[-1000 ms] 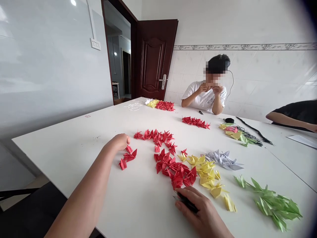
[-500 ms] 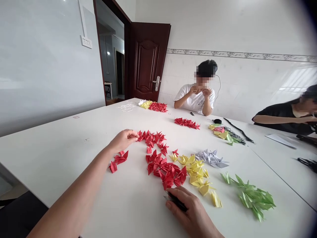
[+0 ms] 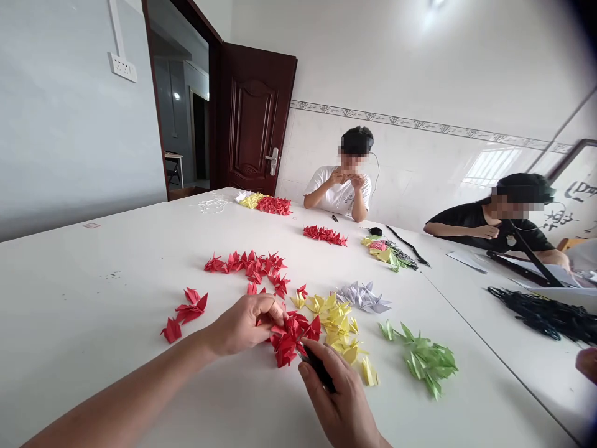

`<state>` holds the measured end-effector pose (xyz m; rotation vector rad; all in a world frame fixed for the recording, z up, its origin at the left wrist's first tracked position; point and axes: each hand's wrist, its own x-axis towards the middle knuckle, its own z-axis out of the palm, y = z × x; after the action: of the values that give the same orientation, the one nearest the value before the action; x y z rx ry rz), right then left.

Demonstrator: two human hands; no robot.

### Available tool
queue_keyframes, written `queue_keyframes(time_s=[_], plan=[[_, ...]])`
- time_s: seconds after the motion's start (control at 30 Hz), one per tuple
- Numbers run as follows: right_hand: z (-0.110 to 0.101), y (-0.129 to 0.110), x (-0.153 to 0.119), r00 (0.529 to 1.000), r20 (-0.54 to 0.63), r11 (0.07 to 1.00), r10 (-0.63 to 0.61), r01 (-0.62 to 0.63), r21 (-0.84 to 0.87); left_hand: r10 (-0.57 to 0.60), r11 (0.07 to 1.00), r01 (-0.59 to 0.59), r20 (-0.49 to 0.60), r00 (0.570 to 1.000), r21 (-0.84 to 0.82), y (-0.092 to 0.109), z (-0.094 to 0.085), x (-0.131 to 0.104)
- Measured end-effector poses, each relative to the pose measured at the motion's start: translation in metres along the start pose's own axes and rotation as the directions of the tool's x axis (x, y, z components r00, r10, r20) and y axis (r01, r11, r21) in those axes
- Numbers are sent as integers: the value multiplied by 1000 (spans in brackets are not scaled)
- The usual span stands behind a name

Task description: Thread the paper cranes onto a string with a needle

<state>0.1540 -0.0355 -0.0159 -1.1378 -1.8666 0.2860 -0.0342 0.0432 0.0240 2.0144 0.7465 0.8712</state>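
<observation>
Folded red paper cranes point(image 3: 295, 325) lie in a heap in front of me. My left hand point(image 3: 254, 320) reaches over the heap's left side, its fingertips pinched on a red paper crane point(image 3: 278, 328) that is partly hidden by them. Close by on the right, my right hand point(image 3: 339, 389) is wrapped round small black-handled snips point(image 3: 319, 368), whose metal tip points at the heap. Yellow paper cranes point(image 3: 336, 323) spread just beyond my right hand. Farther right are green paper cranes point(image 3: 430, 358), with pale lilac ones point(image 3: 362, 297) behind the yellow.
More red cranes lie in a curved row point(image 3: 245, 264) and a small group point(image 3: 186, 309) at left. Two people point(image 3: 342, 190) sit across the white table point(image 3: 116, 348). Black cords point(image 3: 543, 310), paper sheets point(image 3: 466, 261) and tasselled cranes point(image 3: 387, 252) lie toward the right.
My left hand has moved from the far row of red cranes to the heap near my right hand. The view has turned right; my right hand still grips the snips.
</observation>
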Motion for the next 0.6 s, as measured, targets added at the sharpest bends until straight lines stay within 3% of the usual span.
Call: queue_keyframes(time_s=[0.17, 0.33, 0.6], plan=[[-4, 0, 2, 996, -28, 996, -90, 90, -26, 133, 982, -140, 58, 989, 128, -5, 6, -2], [-6, -3, 2, 990, -5, 990, -139, 139, -8, 189, 945, -214, 121, 975, 247, -4, 6, -6], [-4, -2, 0, 994, 1, 993, -108, 108, 42, 244, 915, -277, 144, 959, 295, 0, 7, -5]])
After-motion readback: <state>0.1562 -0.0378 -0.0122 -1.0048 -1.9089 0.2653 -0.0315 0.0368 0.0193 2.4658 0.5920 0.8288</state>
